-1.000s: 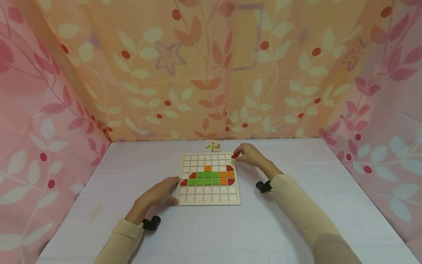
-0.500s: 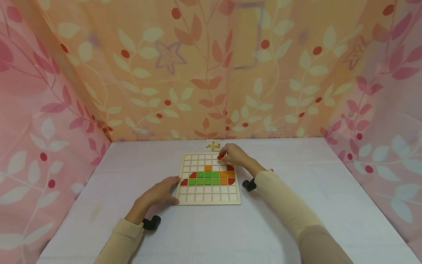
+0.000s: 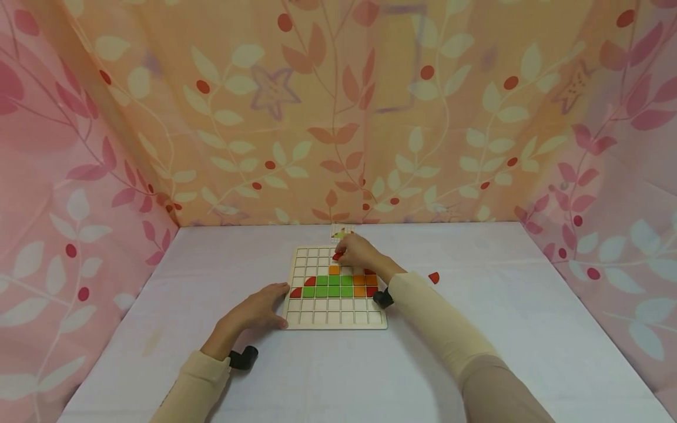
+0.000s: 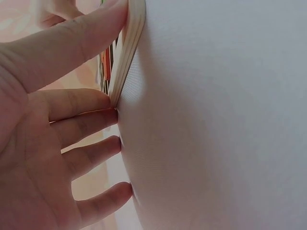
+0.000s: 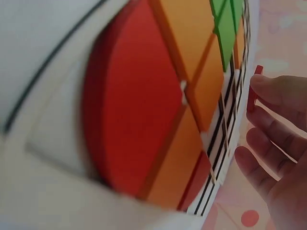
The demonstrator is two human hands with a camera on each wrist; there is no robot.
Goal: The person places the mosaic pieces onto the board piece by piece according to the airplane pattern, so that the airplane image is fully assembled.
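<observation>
A wooden grid board [image 3: 317,318] lies on the table, bearing green square tiles [image 3: 334,291], orange square tiles and red quarter-round tiles [image 5: 136,100]. My left hand [image 3: 260,308] rests at the board's left edge; its thumb touches the near left corner and the straight fingers [image 4: 86,125] reach the edge and the cloth. Between thumb and index finger, my right hand [image 3: 362,251] pinches a red quarter-round tile [image 5: 254,91]. That tile is over the far part of the board, just beyond the single orange tile [image 3: 334,270]. The right hand and wrist hide part of the board's right side.
Behind the board lies a small pattern card [image 3: 337,230], partly covered by the right hand. One loose red tile [image 3: 434,277] lies on the white cloth to the right of the board. Flowered curtains [image 3: 338,117] enclose the table at the back and sides.
My right hand has moved left with the red tile, from the board's far right corner to above the orange tile. The loose red tile has come into view. My left hand stays put.
</observation>
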